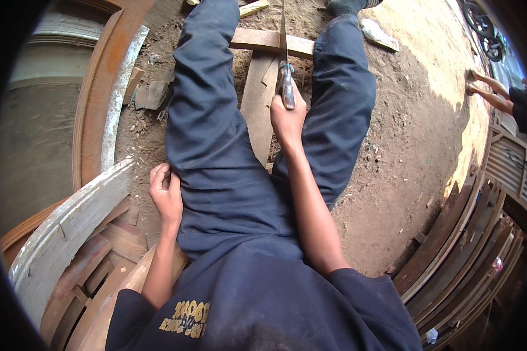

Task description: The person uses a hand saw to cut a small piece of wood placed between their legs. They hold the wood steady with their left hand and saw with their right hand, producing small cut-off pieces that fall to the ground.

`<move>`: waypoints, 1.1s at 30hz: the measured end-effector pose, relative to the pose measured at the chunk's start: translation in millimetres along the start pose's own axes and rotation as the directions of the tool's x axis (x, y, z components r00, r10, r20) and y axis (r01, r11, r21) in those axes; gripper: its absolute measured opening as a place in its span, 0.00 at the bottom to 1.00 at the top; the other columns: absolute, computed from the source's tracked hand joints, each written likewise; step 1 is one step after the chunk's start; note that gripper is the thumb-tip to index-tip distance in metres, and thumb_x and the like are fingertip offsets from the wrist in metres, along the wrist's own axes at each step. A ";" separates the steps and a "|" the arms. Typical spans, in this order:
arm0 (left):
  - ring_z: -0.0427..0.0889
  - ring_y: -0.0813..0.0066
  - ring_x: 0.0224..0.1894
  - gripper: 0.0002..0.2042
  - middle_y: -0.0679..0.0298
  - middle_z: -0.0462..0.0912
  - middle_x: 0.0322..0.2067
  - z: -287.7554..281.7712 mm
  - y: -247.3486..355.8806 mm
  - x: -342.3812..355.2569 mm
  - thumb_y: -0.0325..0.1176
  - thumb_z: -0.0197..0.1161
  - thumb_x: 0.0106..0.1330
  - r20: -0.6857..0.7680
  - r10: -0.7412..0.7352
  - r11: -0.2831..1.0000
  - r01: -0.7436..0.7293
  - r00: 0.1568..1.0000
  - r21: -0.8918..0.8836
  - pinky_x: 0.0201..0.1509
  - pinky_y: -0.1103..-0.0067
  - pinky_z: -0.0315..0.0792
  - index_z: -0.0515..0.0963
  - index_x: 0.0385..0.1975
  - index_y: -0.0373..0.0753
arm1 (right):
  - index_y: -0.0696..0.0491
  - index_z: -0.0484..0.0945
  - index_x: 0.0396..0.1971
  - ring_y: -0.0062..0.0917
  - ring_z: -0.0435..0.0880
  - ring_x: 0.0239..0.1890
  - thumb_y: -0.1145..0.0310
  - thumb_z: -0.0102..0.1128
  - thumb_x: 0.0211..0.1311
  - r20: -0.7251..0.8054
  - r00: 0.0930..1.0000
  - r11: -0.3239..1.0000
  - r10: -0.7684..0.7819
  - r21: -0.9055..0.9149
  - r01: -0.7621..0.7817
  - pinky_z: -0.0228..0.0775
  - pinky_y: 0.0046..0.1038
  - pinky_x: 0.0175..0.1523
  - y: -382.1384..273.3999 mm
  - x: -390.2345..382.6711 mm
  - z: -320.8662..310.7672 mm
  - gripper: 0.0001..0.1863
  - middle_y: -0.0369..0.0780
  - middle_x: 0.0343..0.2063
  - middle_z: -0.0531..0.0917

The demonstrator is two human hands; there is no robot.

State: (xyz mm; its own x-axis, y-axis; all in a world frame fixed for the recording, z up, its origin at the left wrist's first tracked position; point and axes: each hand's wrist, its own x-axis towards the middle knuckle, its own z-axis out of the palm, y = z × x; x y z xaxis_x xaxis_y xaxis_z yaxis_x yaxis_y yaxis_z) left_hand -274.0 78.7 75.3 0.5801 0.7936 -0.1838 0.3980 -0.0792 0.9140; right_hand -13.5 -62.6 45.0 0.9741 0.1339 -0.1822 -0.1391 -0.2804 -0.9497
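Observation:
My right hand (288, 120) is closed on the wooden handle of a handsaw (286, 85) between my legs. The saw's narrow blade (283, 41) points away from me over a short crosswise plank (254, 39), which rests on a wider board (256, 118) between my trousered legs (206, 101). My left hand (164, 187) is low beside my left thigh, touching the trouser, its fingers loosely bent and apart with nothing visible in them.
Wooden frames (91, 102) and white-painted curved-looking boards (70, 234) stand at left. Stacked planks (457, 257) lie at lower right. Offcuts (156, 93) litter the dirt (380, 199). Another person's bare legs (490, 99) appear at far right, near motorbike wheels (481, 26).

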 end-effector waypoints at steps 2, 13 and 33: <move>0.77 0.74 0.45 0.10 0.60 0.77 0.44 -5.0 3.5 4.9 0.19 0.57 0.64 0.016 0.031 0.996 -0.032 0.999 0.078 0.51 0.80 0.71 0.75 0.44 0.25 | 0.58 0.71 0.58 0.26 0.73 0.22 0.78 0.45 0.51 0.017 0.998 0.998 0.061 0.018 -0.061 0.69 0.27 0.35 14.1 23.6 9.5 0.29 0.44 0.19 0.74; 0.80 0.73 0.42 0.10 0.60 0.80 0.40 -18.5 -3.3 13.6 0.20 0.62 0.60 0.102 0.034 0.994 -0.044 0.994 0.098 0.49 0.79 0.73 0.78 0.42 0.30 | 0.59 0.67 0.62 0.18 0.75 0.27 0.80 0.47 0.51 0.001 1.000 0.999 -0.014 -0.045 0.014 0.69 0.19 0.39 12.8 -40.9 -6.4 0.32 0.40 0.31 0.80; 0.77 0.83 0.37 0.12 0.65 0.80 0.34 -24.8 25.7 36.7 0.22 0.65 0.60 0.143 -0.051 0.996 0.040 0.988 0.077 0.44 0.85 0.72 0.77 0.43 0.30 | 0.56 0.73 0.57 0.26 0.73 0.21 0.78 0.47 0.53 0.021 1.000 0.998 -0.019 0.063 0.018 0.68 0.28 0.33 18.6 18.4 7.0 0.27 0.44 0.21 0.77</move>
State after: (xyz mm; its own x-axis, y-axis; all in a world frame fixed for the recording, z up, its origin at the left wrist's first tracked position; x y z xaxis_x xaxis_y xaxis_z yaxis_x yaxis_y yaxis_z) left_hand -260.1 120.7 101.0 0.6549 0.7018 -0.2804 0.4748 -0.0934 0.8751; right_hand 0.6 -58.7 22.2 0.9727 0.1588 -0.1690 -0.1325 -0.2177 -0.9670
